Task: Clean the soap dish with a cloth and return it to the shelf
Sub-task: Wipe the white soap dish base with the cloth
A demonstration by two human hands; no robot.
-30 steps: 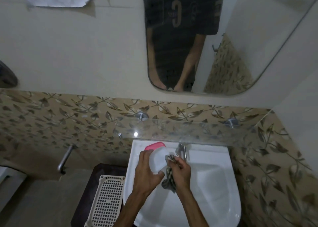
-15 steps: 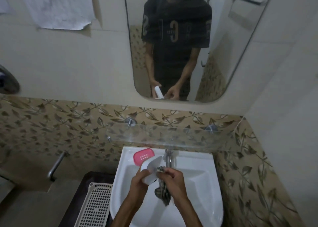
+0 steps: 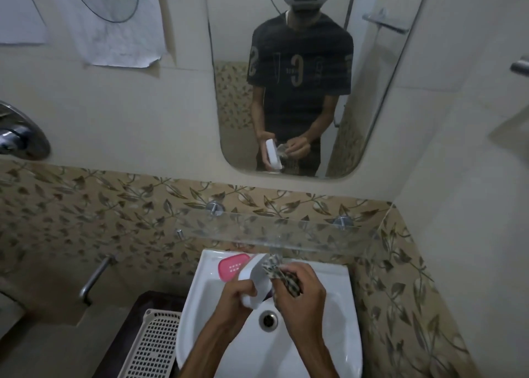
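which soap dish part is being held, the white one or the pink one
The white soap dish. The left hand grips it over the sink while the right hand holds the cloth to it. The pink tray lies untouched on the sink's rim.

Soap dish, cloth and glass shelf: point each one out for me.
soap dish (image 3: 255, 280), head view, on its white outer side
cloth (image 3: 275, 266), head view, on the patterned bunch above the right hand
glass shelf (image 3: 286, 230), head view, on the clear pane

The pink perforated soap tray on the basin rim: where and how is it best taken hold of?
Probably pinch the pink perforated soap tray by its long edges from above. It lies flat on the white ceramic basin, and its left end is free; the white soap dish in the left hand crowds its right.
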